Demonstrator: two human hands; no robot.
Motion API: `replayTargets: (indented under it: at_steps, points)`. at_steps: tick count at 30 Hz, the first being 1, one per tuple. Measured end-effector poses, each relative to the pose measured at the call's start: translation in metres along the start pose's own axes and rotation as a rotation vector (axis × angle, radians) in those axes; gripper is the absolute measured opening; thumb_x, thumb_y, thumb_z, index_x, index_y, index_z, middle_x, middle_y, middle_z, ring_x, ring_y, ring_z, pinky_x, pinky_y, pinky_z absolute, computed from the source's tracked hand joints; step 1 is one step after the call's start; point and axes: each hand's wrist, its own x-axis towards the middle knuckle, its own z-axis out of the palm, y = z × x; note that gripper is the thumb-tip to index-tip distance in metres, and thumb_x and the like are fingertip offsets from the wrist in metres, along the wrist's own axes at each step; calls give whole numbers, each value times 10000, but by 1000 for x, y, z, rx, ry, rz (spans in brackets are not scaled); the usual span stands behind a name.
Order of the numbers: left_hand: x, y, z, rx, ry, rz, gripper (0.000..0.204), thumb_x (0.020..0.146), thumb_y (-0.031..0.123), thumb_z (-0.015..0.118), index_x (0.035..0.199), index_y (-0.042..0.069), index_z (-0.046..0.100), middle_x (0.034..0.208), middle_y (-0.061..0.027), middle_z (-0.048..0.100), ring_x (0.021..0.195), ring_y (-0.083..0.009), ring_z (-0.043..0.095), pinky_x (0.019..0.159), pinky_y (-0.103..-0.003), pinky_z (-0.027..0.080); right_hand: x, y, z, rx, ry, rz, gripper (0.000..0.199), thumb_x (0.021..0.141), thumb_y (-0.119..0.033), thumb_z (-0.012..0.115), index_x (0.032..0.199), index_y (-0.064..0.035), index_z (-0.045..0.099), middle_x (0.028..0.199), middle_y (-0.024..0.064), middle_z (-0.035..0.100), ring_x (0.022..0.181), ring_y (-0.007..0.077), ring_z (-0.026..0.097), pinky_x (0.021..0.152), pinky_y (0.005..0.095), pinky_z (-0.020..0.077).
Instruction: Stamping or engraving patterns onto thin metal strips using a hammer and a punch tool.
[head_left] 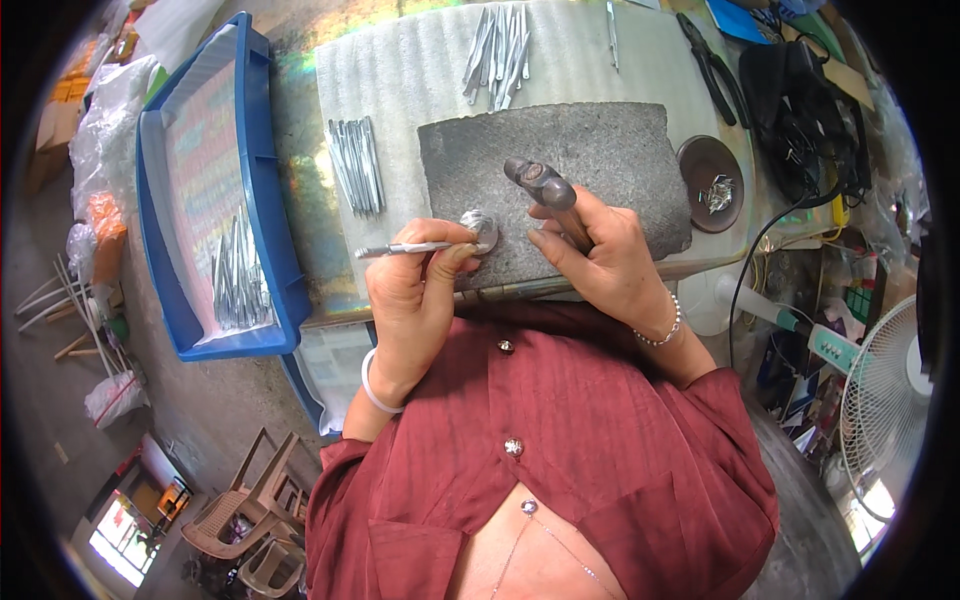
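My left hand pinches a slim silver metal strip between thumb and fingers. The strip's inner end rests at a small round metal block near the front left of a grey stone slab. A hammer is in my right hand, its dark head raised over the slab, to the right of the block. My right fingers wrap round the handle, partly hiding it. One pile of similar strips lies left of the slab, and another bunch lies behind it.
A blue tray on the left holds more strips. Right of the slab stands a brown dish of small metal pins. Pliers, a black bag with a cable, and a fan are farther right. A single thin tool lies at the back.
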Motion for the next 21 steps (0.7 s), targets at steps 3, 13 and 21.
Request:
replayTargets:
  at_steps: [3,13,21]
  points:
    - [0,1,3,283,-35,144,145,788,-93,582,900,-2,603,806,-109,616,653,-195,639,592,-243,500,0,1,1,7,25,-25,193,821,-103,651,941,8,546,664,128,538,561,232,562,538,317,424]
    - [2,5,3,648,-43,449,270,682,-78,560,921,37,606,849,-112,614,663,-281,634,522,-352,507,12,-42,-8,297,-243,-63,194,783,-42,677,959,-2,604,674,83,568,579,202,581,534,269,451]
    - [-1,-24,4,602,-157,515,243,675,19,633,916,36,605,920,-90,588,645,-276,629,531,-344,508,32,-76,-2,-15,-275,-530,228,654,-26,712,839,-43,580,742,87,586,626,240,610,535,300,480]
